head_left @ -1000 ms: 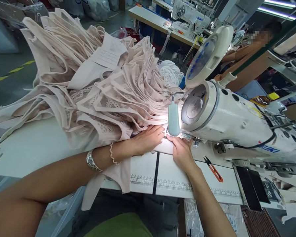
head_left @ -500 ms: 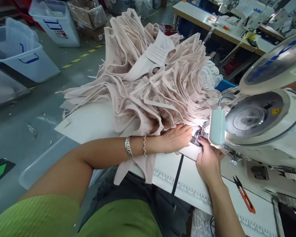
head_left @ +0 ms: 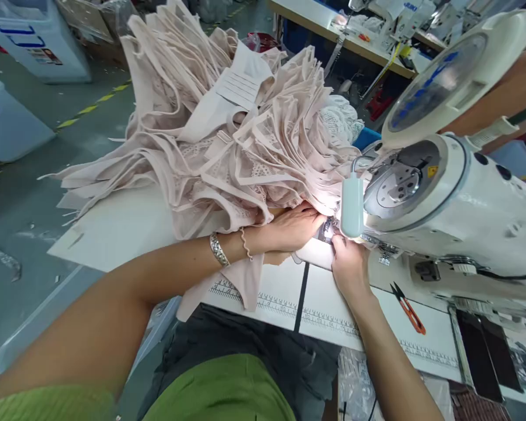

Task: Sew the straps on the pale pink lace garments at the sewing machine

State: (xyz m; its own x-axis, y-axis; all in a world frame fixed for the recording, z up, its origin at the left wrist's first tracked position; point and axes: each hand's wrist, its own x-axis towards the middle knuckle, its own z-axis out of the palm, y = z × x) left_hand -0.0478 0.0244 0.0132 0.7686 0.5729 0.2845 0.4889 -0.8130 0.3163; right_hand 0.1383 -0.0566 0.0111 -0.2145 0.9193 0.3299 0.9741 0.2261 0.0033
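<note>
My left hand [head_left: 293, 227] lies flat on a beige fabric piece [head_left: 248, 280], fingers stretched toward the presser foot [head_left: 326, 230] of a white sewing machine [head_left: 456, 204]. One end of this piece hangs over the table's front edge below my wrist. Beside the presser foot, my right hand [head_left: 349, 257] has its thumb bent in close; its other fingers are mostly hidden under the machine head, and what they grip does not show. A large heap of beige lace-trimmed garments [head_left: 228, 158] rises just behind my left hand.
A pale green lamp [head_left: 352, 207] hangs in front of the needle area. Orange-handled thread snips [head_left: 409, 310] lie right of my right forearm. A ruler strip [head_left: 328, 320] runs along the table's front. Plastic bins [head_left: 30, 44] stand on the floor at the far left.
The view has swung to the right, so the heap and machine appear further left. Both hands stay by the presser foot, with the left one still flat on the fabric.
</note>
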